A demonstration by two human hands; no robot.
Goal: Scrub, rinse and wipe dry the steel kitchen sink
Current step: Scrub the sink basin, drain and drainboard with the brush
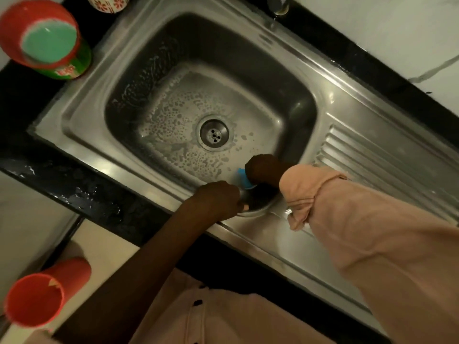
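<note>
Right hand [263, 170] curled round a blue scrubber [244, 178], pressed low against the near wall of the steel sink [129, 155]. Left hand [218, 199] gripping the sink's near rim just beside it. Likely soft and light, slippery with suds; best pinched across the back. Beyond the hands, foam film around the drain [214, 132]. Far left, red tub [39, 33] holding green paste; nearer, a red cup [34, 300], seemingly empty.
</note>
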